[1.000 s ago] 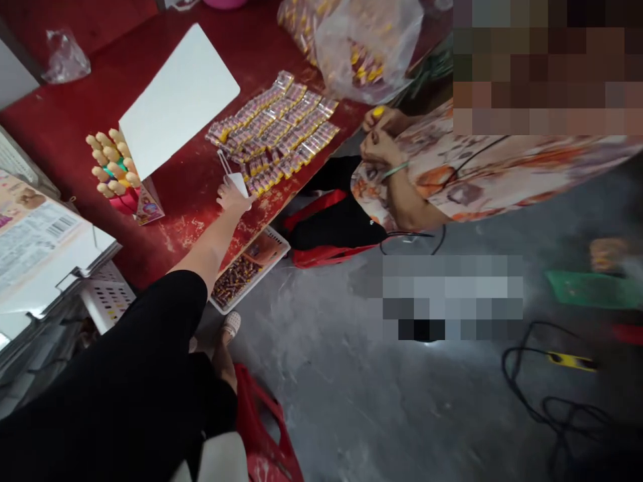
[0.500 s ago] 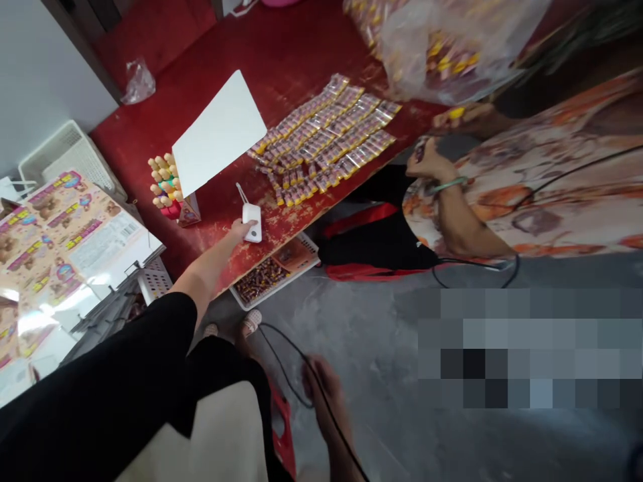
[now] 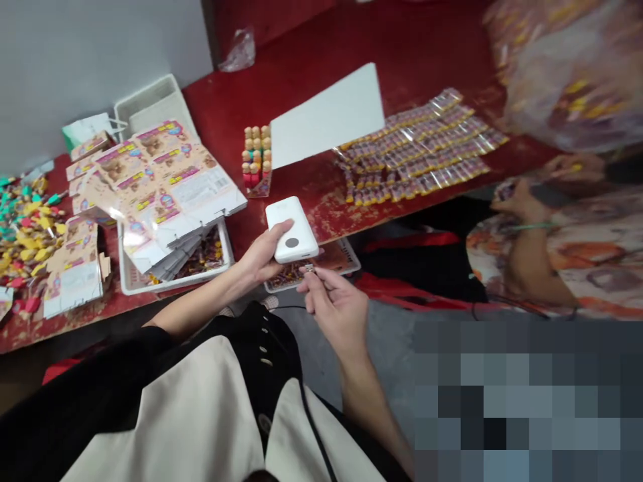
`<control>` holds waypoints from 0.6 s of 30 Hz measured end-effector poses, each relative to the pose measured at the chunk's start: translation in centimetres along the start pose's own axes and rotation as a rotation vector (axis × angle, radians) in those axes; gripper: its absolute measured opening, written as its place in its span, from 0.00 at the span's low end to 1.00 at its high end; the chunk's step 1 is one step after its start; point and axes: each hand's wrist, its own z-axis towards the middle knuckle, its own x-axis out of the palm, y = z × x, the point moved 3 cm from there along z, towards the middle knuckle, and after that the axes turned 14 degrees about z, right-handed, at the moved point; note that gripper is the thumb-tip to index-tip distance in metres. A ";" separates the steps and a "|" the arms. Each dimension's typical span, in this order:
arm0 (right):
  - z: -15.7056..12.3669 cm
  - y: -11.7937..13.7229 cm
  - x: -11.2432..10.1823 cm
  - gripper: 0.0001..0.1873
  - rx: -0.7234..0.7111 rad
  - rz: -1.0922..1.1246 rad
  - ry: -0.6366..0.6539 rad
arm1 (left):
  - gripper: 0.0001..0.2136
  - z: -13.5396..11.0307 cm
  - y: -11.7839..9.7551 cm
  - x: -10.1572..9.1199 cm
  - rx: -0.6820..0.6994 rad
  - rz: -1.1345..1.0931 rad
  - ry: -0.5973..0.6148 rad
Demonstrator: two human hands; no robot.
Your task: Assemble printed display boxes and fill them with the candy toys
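My left hand (image 3: 258, 258) holds a white power bank (image 3: 292, 230) with a dark round spot on its face, lifted above the table's front edge. My right hand (image 3: 334, 301) pinches a small metal cable plug (image 3: 309, 268) between thumb and fingers, close to the power bank's lower end. A black cable (image 3: 314, 428) hangs down in front of my body. The plug and the power bank are very close, and I cannot tell whether they touch.
A red worn table (image 3: 311, 214) carries rows of foil-wrapped sweets (image 3: 416, 150), a white card (image 3: 326, 114) and a stand of sweets (image 3: 256, 161). Printed cardboard sheets (image 3: 165, 184) lie over a white basket (image 3: 226, 251). A co-worker's hands (image 3: 522, 201) work at the right.
The view has swung left and closer. My left hand has lifted the power bank off the table, and my right hand has come up from below, holding the cable plug.
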 end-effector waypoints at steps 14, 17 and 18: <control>-3.7 1.7 14.2 0.29 0.122 -0.085 0.561 | 0.17 -16.2 -4.7 -10.7 0.423 -0.212 -0.302; -3.5 1.6 15.5 0.31 0.198 -0.133 0.736 | 0.16 -17.7 -4.0 -12.2 0.602 -0.264 -0.433; -3.5 1.6 15.9 0.32 0.222 -0.150 0.788 | 0.17 -18.2 -3.7 -12.6 0.654 -0.276 -0.466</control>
